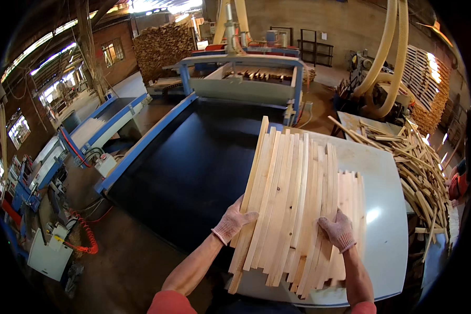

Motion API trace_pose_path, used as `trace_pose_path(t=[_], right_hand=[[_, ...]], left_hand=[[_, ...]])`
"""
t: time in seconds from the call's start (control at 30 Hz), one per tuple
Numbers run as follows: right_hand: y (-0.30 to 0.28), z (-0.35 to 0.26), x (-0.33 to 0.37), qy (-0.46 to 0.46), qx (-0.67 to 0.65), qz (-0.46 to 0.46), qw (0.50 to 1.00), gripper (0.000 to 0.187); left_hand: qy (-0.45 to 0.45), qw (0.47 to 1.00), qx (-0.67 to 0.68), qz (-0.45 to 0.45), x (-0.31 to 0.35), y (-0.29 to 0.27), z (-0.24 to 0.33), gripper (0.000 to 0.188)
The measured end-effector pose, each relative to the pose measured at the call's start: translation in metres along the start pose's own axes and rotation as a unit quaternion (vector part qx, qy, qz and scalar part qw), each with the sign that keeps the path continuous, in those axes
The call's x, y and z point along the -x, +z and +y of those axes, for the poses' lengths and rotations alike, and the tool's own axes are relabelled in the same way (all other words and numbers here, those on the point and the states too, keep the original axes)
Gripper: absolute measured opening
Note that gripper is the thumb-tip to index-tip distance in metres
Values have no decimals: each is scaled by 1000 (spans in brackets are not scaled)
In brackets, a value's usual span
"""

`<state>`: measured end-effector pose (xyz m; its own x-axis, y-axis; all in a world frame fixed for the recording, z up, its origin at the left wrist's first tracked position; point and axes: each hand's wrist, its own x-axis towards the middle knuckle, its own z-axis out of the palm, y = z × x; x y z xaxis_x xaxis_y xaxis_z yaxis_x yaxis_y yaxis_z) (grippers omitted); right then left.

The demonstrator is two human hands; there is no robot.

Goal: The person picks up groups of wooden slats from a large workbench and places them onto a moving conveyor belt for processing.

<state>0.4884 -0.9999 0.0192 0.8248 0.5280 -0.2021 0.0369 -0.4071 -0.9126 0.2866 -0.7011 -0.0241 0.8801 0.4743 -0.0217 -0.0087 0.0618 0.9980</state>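
Observation:
Between my two gloved hands lies a row of long, pale wooden strips [282, 204], pressed side by side with uneven ends. My left hand [235, 221] grips the outer left strip, its thumb on top and its other fingers hidden below. At the other side, my right hand [338, 230] clasps the row's right edge, thumb over the wood. More wooden strips [351, 201] lie to the right of that hand, partly covered by the held row. Beneath the wood is a pale, smooth-topped table [384, 225]. Whether the held row touches it is hidden.
A wide black conveyor belt [188, 157] with blue side rails runs beside the table toward a blue-framed machine [240, 91]. On the right, loose wood offcuts [416, 172] are heaped up. Ribbed ducts [390, 57] hang at the back right. A red coiled hose [91, 240] lies left.

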Motion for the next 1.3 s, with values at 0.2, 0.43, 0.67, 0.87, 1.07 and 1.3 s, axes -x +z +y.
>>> trace_pose_path(t=[0.2, 0.43, 0.67, 0.87, 1.07, 1.3], right_hand=[[162, -31, -3, 21, -4, -64, 998, 44], [325, -30, -17, 26, 141, -117, 983, 62], [395, -108, -23, -51, 471, -254, 843, 43], [490, -106, -61, -17, 373, -133, 918, 63], [602, -151, -97, -63, 252, -137, 956, 82], [742, -143, -159, -32, 178, -155, 971, 69]], left_hand=[[-45, 999, 4, 21, 45, -164, -11, 73], [-107, 992, -52, 44, 67, -322, -60, 60], [-129, 910, -389, 61, 47, -403, -42, 69], [-113, 799, -553, 207, 37, -454, -2, 76], [146, 824, -266, 478, 193, -472, -26, 42], [-78, 734, 56, 672, 365, -433, -119, 38]])
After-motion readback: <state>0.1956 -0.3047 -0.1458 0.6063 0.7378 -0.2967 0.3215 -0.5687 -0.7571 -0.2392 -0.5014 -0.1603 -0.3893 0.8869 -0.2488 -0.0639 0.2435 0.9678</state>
